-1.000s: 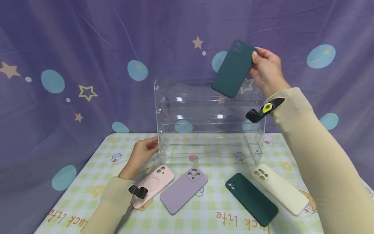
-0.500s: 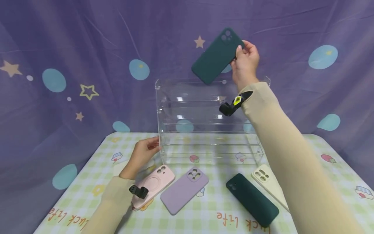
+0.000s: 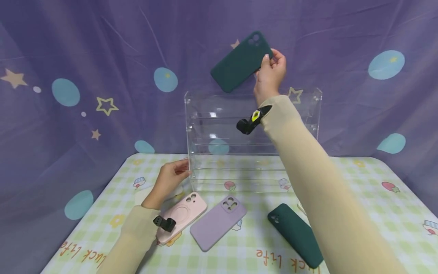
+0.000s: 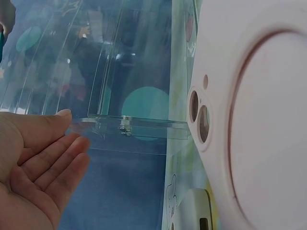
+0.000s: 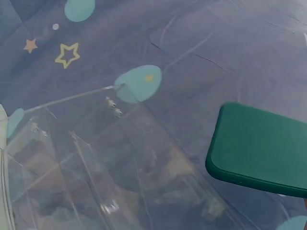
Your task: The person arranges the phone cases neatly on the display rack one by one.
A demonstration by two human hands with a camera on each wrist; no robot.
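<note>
A dark green phone case (image 3: 239,62), tilted with its camera cutouts up, is pinched along its edge by my right hand (image 3: 272,72). That hand is above the top of a clear acrylic display rack (image 3: 239,161) in the head view. One end of the held case (image 5: 261,148) shows in the right wrist view. My left hand (image 3: 171,177) pinches the rack's left side panel; in the left wrist view the panel's edge (image 4: 129,125) runs between thumb and fingers. No case is seen on the rack's shelves, though my right sleeve covers part of them.
On the checked tablecloth (image 3: 236,262) lie a pink phone case (image 3: 191,209), a lilac one (image 3: 213,228) and a second dark green one (image 3: 294,236). A whitish case (image 3: 142,194) is partly behind my left wrist. My right sleeve mostly hides a cream case (image 3: 302,208). A purple curtain (image 3: 113,57) hangs behind.
My right hand has carried the green case leftward and a little up, over the rack, and the case has tilted closer to level. The left hand stays at the rack's side panel.
</note>
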